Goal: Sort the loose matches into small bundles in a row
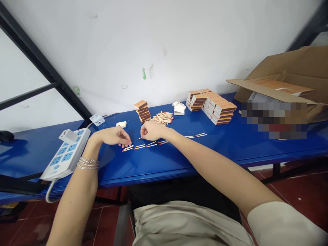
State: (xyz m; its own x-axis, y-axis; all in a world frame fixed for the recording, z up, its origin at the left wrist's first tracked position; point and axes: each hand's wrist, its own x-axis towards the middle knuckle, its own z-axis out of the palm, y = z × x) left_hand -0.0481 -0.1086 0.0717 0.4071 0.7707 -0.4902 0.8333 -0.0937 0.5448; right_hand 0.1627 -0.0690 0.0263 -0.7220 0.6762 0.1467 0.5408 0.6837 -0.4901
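Note:
My left hand (114, 136) rests on the blue table (164, 160) with its fingers loosely curled, and its fingertips sit just above a red-tipped wooden match pair (127, 148). My right hand (151, 130) is curled over the tabletop. A single match (139, 138) pokes out by its fingertips, though I cannot tell whether it is gripped. A row of loose matches (164, 141) lies in short lines to the right of my left hand. Beyond my hands stand a small stack of orange matchboxes (142, 111) and a heap of loose matches (163, 118).
Larger stacks of orange matchboxes (212, 106) and white box pieces (179, 108) stand along the wall. A white-and-blue power strip (65, 153) lies left of my left arm. An open cardboard box (282, 82) sits at the far right.

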